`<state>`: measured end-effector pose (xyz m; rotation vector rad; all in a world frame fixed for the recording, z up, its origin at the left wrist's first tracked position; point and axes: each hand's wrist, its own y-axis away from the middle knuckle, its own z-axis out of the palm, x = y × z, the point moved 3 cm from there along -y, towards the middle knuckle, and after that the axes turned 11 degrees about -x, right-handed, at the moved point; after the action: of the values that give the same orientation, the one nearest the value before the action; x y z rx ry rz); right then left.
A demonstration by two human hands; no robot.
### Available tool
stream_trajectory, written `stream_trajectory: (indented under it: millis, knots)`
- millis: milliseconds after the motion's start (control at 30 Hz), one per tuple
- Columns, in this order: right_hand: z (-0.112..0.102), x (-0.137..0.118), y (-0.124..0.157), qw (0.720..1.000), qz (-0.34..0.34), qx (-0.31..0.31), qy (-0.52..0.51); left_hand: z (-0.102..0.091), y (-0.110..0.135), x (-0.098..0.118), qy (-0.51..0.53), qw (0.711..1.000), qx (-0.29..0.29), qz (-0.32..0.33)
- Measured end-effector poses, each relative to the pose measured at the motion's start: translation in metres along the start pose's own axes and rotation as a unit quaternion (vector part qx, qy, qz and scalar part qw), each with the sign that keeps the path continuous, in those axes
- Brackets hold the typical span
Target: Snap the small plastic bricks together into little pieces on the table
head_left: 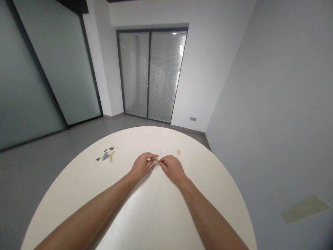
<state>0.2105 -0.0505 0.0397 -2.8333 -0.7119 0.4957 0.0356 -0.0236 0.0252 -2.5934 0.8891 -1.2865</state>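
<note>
Tan is the colour right in the middle, a small strip caught between two bare hands just above or on the counter, and from this height I can't call which! Left hand on the far-left end, thumb and forefinger pinched together on it; right hand on the other side, fingertips bunched and seemingly closed on the near-right end, though how firm that grip is can't be told. Look at the long axis: it runs on a slant, from the left fingertips down towards the right ones and back towards the person, and that angle between the two hands looks like the relation everything hinges on. Neither hand has the edge here; both are right at the strip, one to each end. Out to the right, just beyond the right hand and apart from it, lies a yellowish piece, short and blocky, its longer side pointing roughly away from the person; the right hand is clearly the nearer. Over on the left, well apart from the left hand, sits a loose cluster: a grey piece, slim tan sticks, dark bits scattered around.
</note>
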Motion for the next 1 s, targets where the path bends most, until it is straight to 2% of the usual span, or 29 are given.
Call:
stream_trajectory:
  millis: [300, 500, 733, 1000]
  knots:
    - [0.000, 0.000, 0.001, 1.000, 0.001, -0.004, -0.006, -0.001, -0.001, -0.013, -0.028, 0.998, 0.001, -0.050]
    - [-0.001, -0.001, 0.002, 1.000, 0.011, 0.002, -0.008, -0.006, 0.001, -0.004, -0.108, 0.992, -0.016, -0.062]
    - [-0.001, -0.001, 0.001, 1.000, 0.024, 0.005, 0.002, -0.008, 0.005, 0.009, -0.185, 0.982, -0.013, -0.027]
    - [0.000, 0.001, 0.001, 1.000, 0.018, 0.008, 0.004, -0.008, 0.004, 0.010, -0.186, 0.982, -0.030, -0.014]
